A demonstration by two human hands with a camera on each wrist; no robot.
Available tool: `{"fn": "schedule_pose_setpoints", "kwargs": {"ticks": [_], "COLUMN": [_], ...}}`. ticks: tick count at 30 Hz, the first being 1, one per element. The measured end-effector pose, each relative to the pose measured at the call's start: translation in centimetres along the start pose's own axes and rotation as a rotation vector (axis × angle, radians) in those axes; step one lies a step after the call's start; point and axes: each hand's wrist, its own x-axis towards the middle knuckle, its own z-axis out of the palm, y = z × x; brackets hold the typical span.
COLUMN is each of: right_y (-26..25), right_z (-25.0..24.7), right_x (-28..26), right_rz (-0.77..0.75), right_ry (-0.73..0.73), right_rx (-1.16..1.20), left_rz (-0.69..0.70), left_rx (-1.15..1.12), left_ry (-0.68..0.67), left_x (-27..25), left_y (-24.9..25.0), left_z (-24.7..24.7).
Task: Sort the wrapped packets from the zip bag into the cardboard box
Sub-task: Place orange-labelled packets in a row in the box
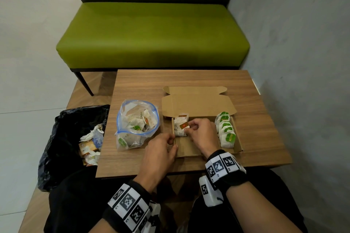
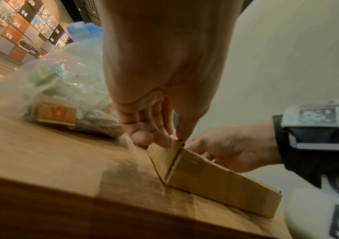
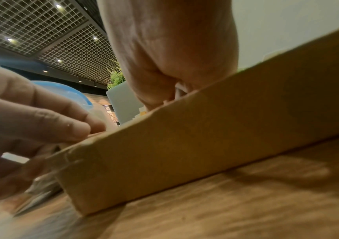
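An open cardboard box (image 1: 191, 150) lies on the wooden table (image 1: 261, 119), its lid folded back. Along its right side stands a row of white packets with green labels (image 1: 226, 130). At its left end lie white packets with orange labels (image 1: 180, 126). My right hand (image 1: 190, 127) is inside the box and pinches the top orange-labelled packet. My left hand (image 1: 173, 143) pinches the box's left wall near the front corner (image 2: 176, 145). The clear zip bag (image 1: 136, 125) with a blue rim lies open left of the box and holds several packets. In the right wrist view the box wall (image 3: 205, 137) hides the fingertips.
A black bin bag (image 1: 62, 138) with crumpled wrappers stands on the floor left of the table. A green bench (image 1: 151, 34) is behind the table and a grey wall (image 1: 303, 62) runs close along the right. My knees are under the table's near edge.
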Motion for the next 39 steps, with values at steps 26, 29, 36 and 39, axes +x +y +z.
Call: {"fn": "schedule_pose_setpoints", "kwargs": {"ticks": [26, 29, 36, 39], "right_y": [-0.8, -0.8, -5.0, -8.1], "right_z": [-0.3, -1.4, -2.8, -1.9], "right_x": [-0.9, -1.0, -2.1, -2.9], "right_rz": [-0.022, -0.002, -0.26, -0.433], "right_ry": [0.065, 0.084, 0.125, 0.012], "right_rx": [-0.258, -0.186, 0.005, 0.04], "left_rz": [0.013, 0.031, 0.337, 0.186], "left_rx": [0.069, 0.089, 0.193, 0.37], "left_ry": [-0.012, -0.024, 0.51, 0.534], "left_x": [-0.4, -0.9, -3.6, -1.8], "left_y": [0.3, 1.1, 3.4, 1.7], "left_z": [-0.4, -1.4, -9.1, -12.0]}}
